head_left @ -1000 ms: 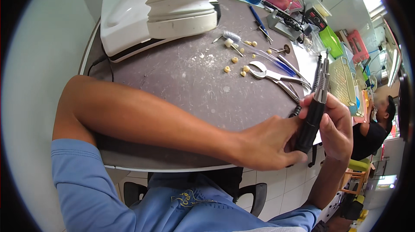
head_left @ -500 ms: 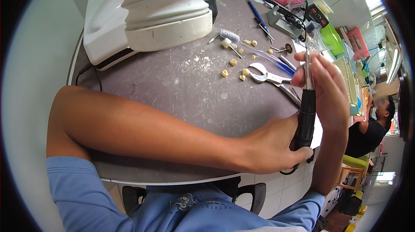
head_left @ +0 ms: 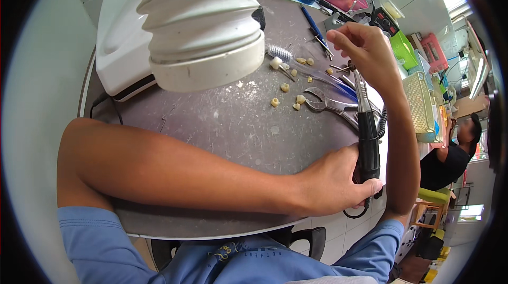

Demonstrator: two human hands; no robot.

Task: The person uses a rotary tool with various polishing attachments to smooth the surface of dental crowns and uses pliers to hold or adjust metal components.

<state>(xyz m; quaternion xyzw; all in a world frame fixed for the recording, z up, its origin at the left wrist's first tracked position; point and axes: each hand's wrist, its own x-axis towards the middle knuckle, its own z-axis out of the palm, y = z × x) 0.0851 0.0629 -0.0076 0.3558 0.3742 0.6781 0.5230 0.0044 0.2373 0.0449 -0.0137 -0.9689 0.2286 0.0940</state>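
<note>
L hand has a firm hold on the rotary handpiece, right of ctr in the frame — fingers wrapped round its lower part, thumb across the bottom end. Handpiece stands nearly upright, nose toward the top: thick black body, slim silvery nose tapering up, black cord looping below. R hand, upper right, is off the handpiece, fingers bent — can't tell if it's pinching anything. Metal pliers w/ curved jaws lie left of the nose; small yellowish tooth-shaped pcs are scattered nr upper ctr on the grey tabletop. White ribbed hose hangs upper left.
</note>
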